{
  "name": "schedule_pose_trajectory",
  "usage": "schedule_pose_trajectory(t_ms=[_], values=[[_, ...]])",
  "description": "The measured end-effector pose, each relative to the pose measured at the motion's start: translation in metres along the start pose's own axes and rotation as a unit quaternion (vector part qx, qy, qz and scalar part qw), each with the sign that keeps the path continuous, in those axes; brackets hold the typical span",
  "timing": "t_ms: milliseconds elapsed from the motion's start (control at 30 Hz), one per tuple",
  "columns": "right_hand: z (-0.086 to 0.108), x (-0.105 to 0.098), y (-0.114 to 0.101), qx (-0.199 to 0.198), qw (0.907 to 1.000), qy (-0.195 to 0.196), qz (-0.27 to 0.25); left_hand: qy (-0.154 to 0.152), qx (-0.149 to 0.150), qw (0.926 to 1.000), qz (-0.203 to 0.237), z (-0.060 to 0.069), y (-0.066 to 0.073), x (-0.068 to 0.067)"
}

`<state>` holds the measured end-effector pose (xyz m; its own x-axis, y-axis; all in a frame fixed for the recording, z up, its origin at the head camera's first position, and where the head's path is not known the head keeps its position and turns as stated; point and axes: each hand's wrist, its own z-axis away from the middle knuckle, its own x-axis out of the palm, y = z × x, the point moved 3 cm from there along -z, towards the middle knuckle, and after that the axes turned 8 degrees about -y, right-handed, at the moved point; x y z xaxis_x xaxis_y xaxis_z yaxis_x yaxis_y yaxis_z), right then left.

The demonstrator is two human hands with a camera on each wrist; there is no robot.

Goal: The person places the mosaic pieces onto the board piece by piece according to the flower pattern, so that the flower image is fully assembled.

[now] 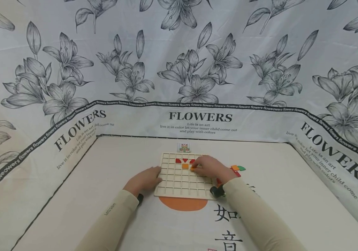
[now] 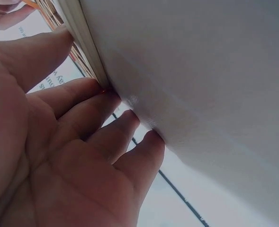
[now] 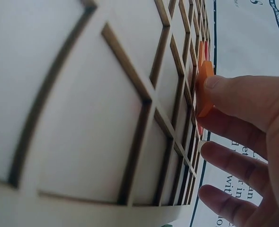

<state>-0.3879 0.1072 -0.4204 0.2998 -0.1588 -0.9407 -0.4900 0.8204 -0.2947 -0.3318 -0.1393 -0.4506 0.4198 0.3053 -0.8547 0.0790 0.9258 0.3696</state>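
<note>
A pale wooden grid board lies on the table. My left hand rests against its left edge, with the thumb and fingertips touching the side in the left wrist view. Over the upper right of the grid, my right hand pinches an orange piece between thumb and index finger. The piece stands tilted at the grid, and its full outline is hidden. Red pieces sit in one upper row, with an orange square below the middle one.
Behind the board lies a small card with a coloured pattern. Loose pieces, including a green one, lie right of the board, partly behind my right forearm. A printed orange shape shows at the board's front edge. Flower-printed cloth encloses the table.
</note>
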Motion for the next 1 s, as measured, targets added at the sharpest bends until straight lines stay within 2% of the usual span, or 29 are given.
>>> schedule_pose_trajectory(t_ms=[267,633,1000], values=[[-0.004,0.0,-0.002,-0.007,0.9999,0.009,-0.006,0.001,-0.005,1.0,-0.001,0.0,0.001,0.0],[-0.012,0.004,0.001,-0.022,0.9992,0.031,0.01,0.008,0.008,0.9999,-0.005,0.001,0.0,0.0],[-0.016,0.003,0.001,-0.005,0.9995,0.029,-0.008,0.008,0.008,0.9999,0.004,0.003,0.0,-0.001]])
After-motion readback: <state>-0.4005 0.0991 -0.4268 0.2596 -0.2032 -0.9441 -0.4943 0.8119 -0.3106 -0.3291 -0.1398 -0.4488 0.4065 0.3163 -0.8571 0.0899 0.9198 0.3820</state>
